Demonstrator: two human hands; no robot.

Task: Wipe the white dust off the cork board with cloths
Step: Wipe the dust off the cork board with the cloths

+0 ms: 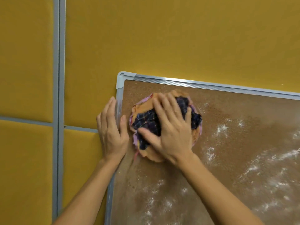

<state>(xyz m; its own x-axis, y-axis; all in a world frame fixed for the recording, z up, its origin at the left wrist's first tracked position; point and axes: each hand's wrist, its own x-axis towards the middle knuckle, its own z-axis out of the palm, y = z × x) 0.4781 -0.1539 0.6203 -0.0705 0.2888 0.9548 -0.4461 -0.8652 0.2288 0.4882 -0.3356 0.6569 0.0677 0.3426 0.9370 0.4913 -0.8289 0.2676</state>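
Observation:
A cork board in a silver metal frame hangs on a yellow wall. White dust streaks its middle and lower right. My right hand presses a bunched cloth, dark blue plaid with orange and pink edges, flat against the board near its top left corner, fingers spread over it. My left hand rests flat on the board's left frame edge, fingers straight against the wall and thumb on the cork.
Yellow padded wall panels surround the board, split by grey strips. The board's plastic corner cap sits just above the cloth.

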